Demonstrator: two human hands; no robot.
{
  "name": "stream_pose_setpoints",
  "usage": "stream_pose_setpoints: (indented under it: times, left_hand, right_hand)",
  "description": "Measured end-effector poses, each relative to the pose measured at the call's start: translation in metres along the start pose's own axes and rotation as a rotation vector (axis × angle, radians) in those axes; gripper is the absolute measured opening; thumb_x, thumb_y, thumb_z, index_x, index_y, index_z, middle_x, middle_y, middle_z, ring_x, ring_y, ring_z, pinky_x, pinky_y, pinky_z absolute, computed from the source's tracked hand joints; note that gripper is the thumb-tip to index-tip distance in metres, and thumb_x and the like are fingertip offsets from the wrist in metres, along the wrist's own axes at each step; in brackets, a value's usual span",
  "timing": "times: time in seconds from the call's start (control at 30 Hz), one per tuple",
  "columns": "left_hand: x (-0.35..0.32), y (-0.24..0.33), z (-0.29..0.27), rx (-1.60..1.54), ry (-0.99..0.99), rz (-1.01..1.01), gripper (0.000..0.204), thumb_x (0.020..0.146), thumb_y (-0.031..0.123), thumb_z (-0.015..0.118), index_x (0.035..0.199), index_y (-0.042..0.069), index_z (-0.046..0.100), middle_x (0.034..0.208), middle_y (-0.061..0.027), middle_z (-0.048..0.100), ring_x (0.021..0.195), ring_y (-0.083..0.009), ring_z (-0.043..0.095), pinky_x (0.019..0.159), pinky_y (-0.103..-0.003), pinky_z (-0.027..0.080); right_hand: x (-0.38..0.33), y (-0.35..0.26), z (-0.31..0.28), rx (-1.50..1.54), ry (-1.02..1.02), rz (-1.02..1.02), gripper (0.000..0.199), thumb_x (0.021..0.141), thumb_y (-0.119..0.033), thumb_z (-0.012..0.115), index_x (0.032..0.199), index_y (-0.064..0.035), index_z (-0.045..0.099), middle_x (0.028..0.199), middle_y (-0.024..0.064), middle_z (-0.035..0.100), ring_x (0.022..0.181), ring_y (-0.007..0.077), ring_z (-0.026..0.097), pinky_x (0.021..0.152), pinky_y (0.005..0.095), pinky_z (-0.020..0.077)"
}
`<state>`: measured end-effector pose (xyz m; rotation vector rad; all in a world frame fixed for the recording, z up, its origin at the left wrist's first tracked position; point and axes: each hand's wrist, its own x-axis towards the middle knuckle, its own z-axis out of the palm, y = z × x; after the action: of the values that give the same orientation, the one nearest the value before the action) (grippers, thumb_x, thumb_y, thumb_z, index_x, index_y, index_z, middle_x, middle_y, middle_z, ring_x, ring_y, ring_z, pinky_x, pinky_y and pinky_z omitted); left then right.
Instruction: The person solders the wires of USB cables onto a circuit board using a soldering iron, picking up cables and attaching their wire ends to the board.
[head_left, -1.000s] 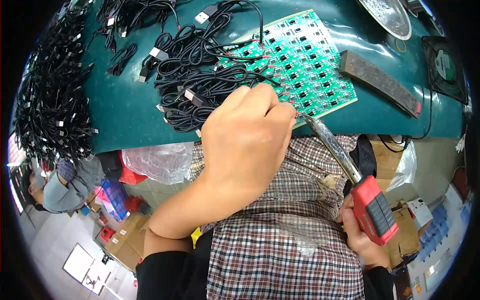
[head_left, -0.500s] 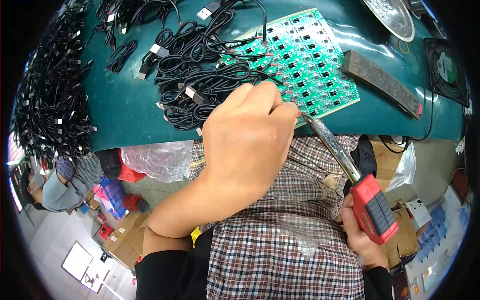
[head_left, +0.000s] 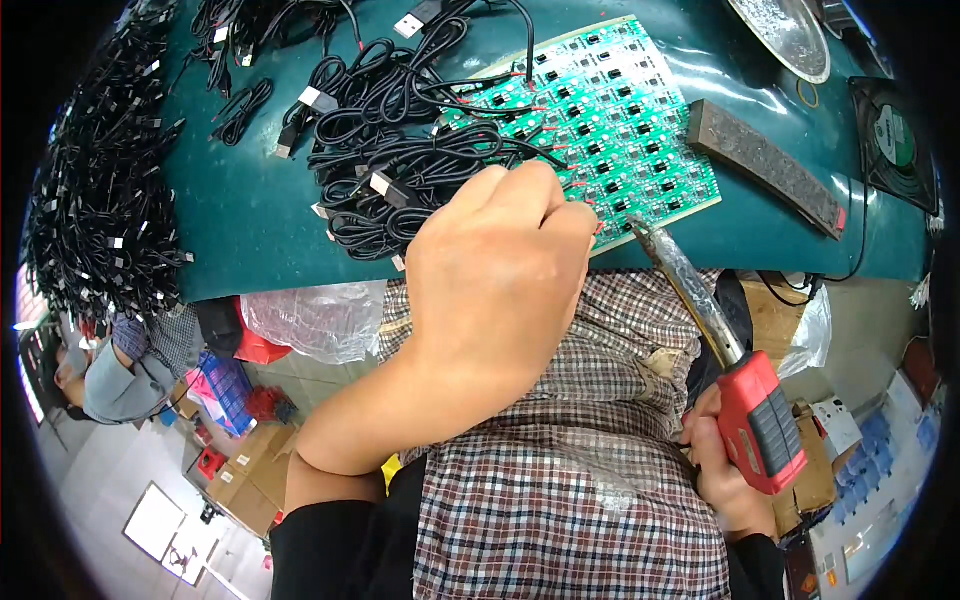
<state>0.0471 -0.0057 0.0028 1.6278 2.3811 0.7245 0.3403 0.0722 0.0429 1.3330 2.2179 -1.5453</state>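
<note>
My left hand (head_left: 500, 265) is closed, knuckles up, at the near left edge of a green circuit board panel (head_left: 655, 165). A red wire end (head_left: 599, 228) pokes out beside its fingers, on a cable pinched there; the fingertips are hidden. My right hand (head_left: 725, 470) is wrapped round the red and black handle of a soldering iron (head_left: 690, 285). The iron's tip is over the panel's near edge, a little right of the red wire end. Black USB cables (head_left: 400, 150) lie coiled to the left, several with red wires reaching the panel's left part.
A large heap of black cables (head_left: 100, 180) is at the far left. Right of the panel lie a dark bar (head_left: 765, 165), a metal dish (head_left: 790, 35) and a square fan (head_left: 893, 140). Another person's sleeve (head_left: 125, 385) shows at the left. Below the green table (head_left: 240, 240) stand cardboard boxes (head_left: 250, 475).
The soldering iron and my right hand have shifted slightly right, drawing the tip away from the red wire end. My left hand stays almost still.
</note>
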Motion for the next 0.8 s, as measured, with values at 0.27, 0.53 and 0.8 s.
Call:
stream_pose_setpoints:
  times: [0.27, 0.53, 0.8]
  left_hand:
    - [0.010, -0.007, -0.004, -0.004, -0.074, 0.094, 0.012, 0.077, 0.007, 0.082, 0.085, 0.009, 0.073, 0.082, -0.0040, 0.059, 0.078, -0.0257, 0.060, 0.068, -0.039, 0.049]
    - [0.027, -0.019, -0.007, -0.006, -0.147, 0.298, 0.009, 0.067, 0.009, 0.071, 0.062, 0.008, 0.063, 0.076, -0.0058, 0.057, 0.078, -0.0235, 0.061, 0.063, -0.035, 0.053]
    - [0.039, -0.023, -0.014, -0.050, -0.269, 0.389, 0.006, 0.067, 0.006, 0.073, 0.072, 0.003, 0.074, 0.081, -0.0104, 0.065, 0.085, -0.0283, 0.067, 0.071, -0.039, 0.058]
  right_hand:
    - [-0.008, 0.004, -0.003, -0.188, -0.024, 0.065, 0.024, 0.083, -0.003, 0.080, 0.107, -0.0056, 0.075, 0.104, 0.0131, 0.072, 0.093, 0.0318, 0.069, 0.083, 0.0420, 0.0548]
    - [-0.006, 0.013, 0.006, 0.002, 0.066, -0.047, 0.019, 0.079, -0.001, 0.076, 0.098, -0.0030, 0.073, 0.088, 0.0136, 0.068, 0.071, 0.0320, 0.067, 0.065, 0.0386, 0.0537]
    - [-0.004, 0.015, 0.005, 0.052, 0.007, -0.059, 0.018, 0.080, -0.006, 0.076, 0.098, -0.0034, 0.072, 0.087, 0.0130, 0.068, 0.070, 0.0316, 0.067, 0.064, 0.0396, 0.0533]
